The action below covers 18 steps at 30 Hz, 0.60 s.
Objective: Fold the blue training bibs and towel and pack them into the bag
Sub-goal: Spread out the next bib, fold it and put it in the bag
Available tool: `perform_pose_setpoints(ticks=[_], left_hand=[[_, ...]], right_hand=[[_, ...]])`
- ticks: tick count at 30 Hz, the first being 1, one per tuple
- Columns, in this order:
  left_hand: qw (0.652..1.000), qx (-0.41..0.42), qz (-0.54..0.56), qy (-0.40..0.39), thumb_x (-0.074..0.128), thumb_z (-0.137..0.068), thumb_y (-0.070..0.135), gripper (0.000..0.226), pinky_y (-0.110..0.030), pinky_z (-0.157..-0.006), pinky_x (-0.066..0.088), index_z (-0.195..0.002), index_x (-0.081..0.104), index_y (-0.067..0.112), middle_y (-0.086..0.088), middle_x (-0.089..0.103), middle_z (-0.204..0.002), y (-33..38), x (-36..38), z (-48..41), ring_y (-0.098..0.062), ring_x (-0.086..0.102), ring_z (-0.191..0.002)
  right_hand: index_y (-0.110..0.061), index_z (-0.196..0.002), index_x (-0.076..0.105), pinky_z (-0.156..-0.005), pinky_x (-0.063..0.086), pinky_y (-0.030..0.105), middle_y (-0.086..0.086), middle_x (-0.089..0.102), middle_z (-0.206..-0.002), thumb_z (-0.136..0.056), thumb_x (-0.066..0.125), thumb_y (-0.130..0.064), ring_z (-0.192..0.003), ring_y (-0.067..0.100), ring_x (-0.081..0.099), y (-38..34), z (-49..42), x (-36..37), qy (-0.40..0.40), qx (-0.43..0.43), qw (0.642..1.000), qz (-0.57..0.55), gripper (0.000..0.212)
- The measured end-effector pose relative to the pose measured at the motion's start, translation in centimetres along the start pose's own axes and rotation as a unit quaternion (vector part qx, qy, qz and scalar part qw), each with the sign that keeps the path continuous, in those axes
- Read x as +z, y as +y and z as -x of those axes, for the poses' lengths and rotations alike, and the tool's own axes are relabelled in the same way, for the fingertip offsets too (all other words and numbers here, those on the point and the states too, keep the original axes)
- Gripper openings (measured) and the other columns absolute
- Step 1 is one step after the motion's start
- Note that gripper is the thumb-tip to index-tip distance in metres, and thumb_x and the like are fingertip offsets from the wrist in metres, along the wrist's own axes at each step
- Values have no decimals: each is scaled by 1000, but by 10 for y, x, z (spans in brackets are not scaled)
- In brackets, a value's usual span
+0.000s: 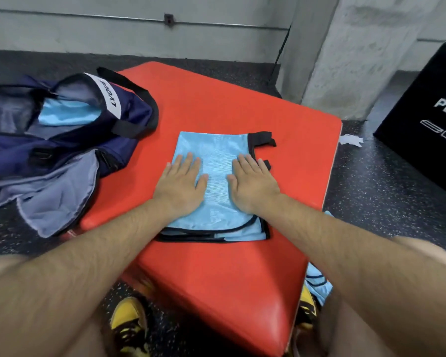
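A light blue mesh training bib [216, 150] with black trim lies folded into a rectangle on the red padded box [229, 104]. My left hand [182, 182] presses flat on its left half and my right hand [252, 182] presses flat on its right half, fingers straight. A navy bag [129, 112] lies open at the left edge of the box, with light blue fabric [67, 113] inside it. A grey cloth [59, 191] hangs from the bag's front onto the floor. More blue fabric [318, 282] lies low beside the box at the right.
A black plyo box [428, 130] stands at the right on the speckled dark floor [371, 181]. A grey wall and concrete pillar [358, 47] rise behind. A white scrap [350, 139] lies on the floor. My yellow shoes [128, 320] are under the box's front edge.
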State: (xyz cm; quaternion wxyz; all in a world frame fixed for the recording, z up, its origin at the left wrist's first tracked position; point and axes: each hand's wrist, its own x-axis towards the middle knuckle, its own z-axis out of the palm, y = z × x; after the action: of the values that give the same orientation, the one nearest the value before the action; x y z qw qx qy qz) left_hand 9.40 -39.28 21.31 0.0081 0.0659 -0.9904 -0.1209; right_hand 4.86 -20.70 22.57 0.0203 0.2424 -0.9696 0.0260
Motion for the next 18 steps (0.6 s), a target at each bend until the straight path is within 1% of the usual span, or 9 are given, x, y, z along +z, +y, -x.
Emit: perform_pose_setpoints(ticks=[2, 3, 5, 7, 9, 11, 14, 18], left_hand=[[1000, -19, -9, -16, 20, -104, 50, 64, -40, -123, -7, -160, 8, 20, 0, -4, -167, -7, -5, 10, -20, -9, -153], [1000, -14, -21, -16, 20, -104, 49, 65, -41, -122, -9, -160, 8, 18, -2, -4, -167, -6, -7, 17, -21, -10, -153], [999, 27, -22, -8, 22, -105, 46, 63, -40, -122, -10, -160, 8, 16, -2, -4, -167, 4, -10, 33, -21, -10, -153], [997, 74, 11, -10, 25, -106, 36, 60, -36, -123, -9, -159, 8, 14, -1, -5, -167, 14, -10, 49, -18, -11, -153], [995, 92, 29, -19, 26, -106, 27, 59, -35, -123, -8, -159, 6, 12, -2, -5, -167, 17, -6, 63, -17, -11, -153], [995, 92, 27, -22, 24, -106, 28, 58, -35, -123, -7, -159, 5, 13, -1, -6, -167, 13, -1, 72, -16, -11, -153], [996, 91, 12, -11, 21, -106, 32, 58, -36, -124, -6, -159, 4, 16, 2, -7, -166, 11, 4, 79, -15, -11, -152], [997, 78, -2, -6, 20, -105, 40, 59, -37, -124, -5, -159, 2, 26, 7, -8, -166, 8, 4, 80, -15, -12, -152]], right_hand=[[-8, -158, 17, -124, -5, 43, 10, 10, -166, -103, 11, -38, -154, 24, 1, -1, 7, -8, -5, -4, 999, 36, 63], [-9, -158, 16, -124, -6, 43, 9, 8, -167, -103, 11, -38, -154, 25, 0, -7, 13, -13, -5, -18, 999, 42, 62], [-13, -159, 16, -124, -6, 44, 7, 8, -167, -102, 9, -40, -154, 26, 0, -23, 30, -19, 3, -48, 999, 25, 63], [-13, -159, 16, -124, -6, 43, 7, 8, -167, -105, 19, -34, -154, 26, -1, -40, 48, -18, 5, -65, 998, -10, 58], [-11, -159, 15, -124, -7, 42, 7, 7, -167, -105, 26, -30, -154, 25, -2, -51, 60, -12, -1, -78, 997, -25, 58], [-13, -159, 13, -124, -6, 42, 5, 6, -167, -106, 24, -32, -154, 24, -3, -52, 66, -5, -17, -77, 996, -30, 58], [-19, -160, 7, -124, -4, 43, -1, 1, -168, -106, 16, -37, -154, 20, -5, -49, 68, 0, -44, -56, 996, -61, 58], [-22, -160, 6, -124, -4, 41, -4, -2, -167, -105, 13, -42, -153, 17, -8, -46, 70, 2, -41, -59, 996, -60, 59]])
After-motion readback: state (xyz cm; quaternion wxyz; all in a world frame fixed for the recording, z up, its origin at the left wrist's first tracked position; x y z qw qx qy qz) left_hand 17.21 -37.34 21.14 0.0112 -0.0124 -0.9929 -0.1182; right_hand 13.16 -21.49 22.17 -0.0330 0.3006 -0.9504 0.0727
